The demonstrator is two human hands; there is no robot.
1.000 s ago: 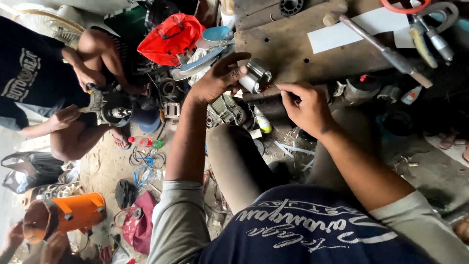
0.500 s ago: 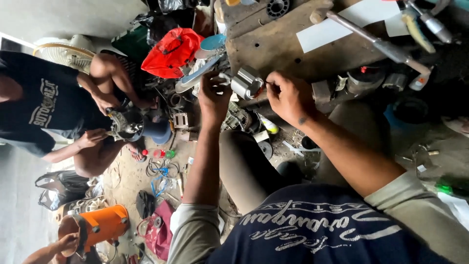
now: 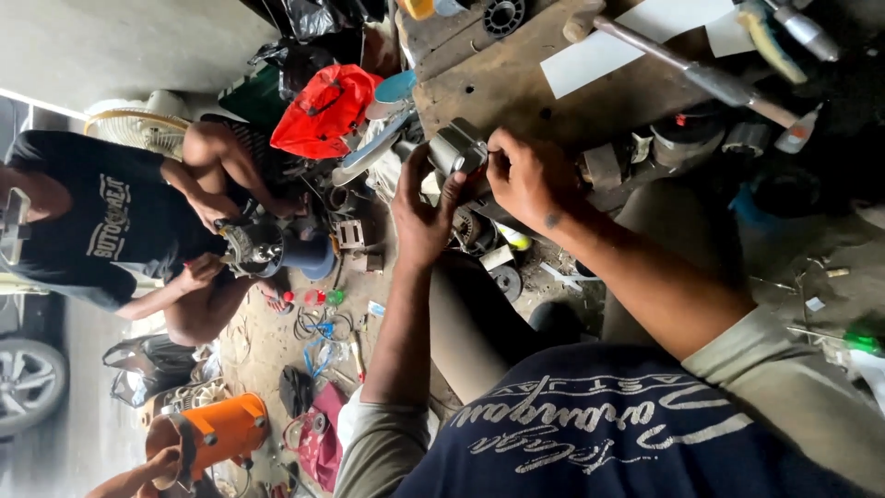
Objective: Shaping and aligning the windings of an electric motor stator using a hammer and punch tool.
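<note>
We see both hands meet at the upper middle of the frame around a small grey metal part (image 3: pixel 458 148). The left hand (image 3: pixel 422 214) comes up from below, its fingers curled loosely under and beside the part, thumb and forefinger touching its lower side. The right hand (image 3: pixel 530 175) closes on the part from the right, fingertips pinched against its end. The part sits at the near edge of a worn wooden surface (image 3: pixel 516 88), between the two hands.

On that surface, toward the upper right, lies a hammer (image 3: pixel 687 69) with a long metal handle, across a white sheet (image 3: pixel 590 60). A screwdriver (image 3: pixel 770 37) lies at the top right corner. Just right of the right hand we see dark round parts (image 3: pixel 682 143) in a row along the surface edge.

Left of the hands, a red bag (image 3: pixel 324 109) rests on a heap of scrap. At the left of the frame another person (image 3: pixel 101 221) in a dark shirt sits on the floor, their two hands on a round motor (image 3: pixel 253 247). At the lower left stands an orange canister (image 3: pixel 226 429); a third person's hand touches it, though we cannot tell its grip. Loose wires (image 3: pixel 318 327) lie on the floor between.
</note>
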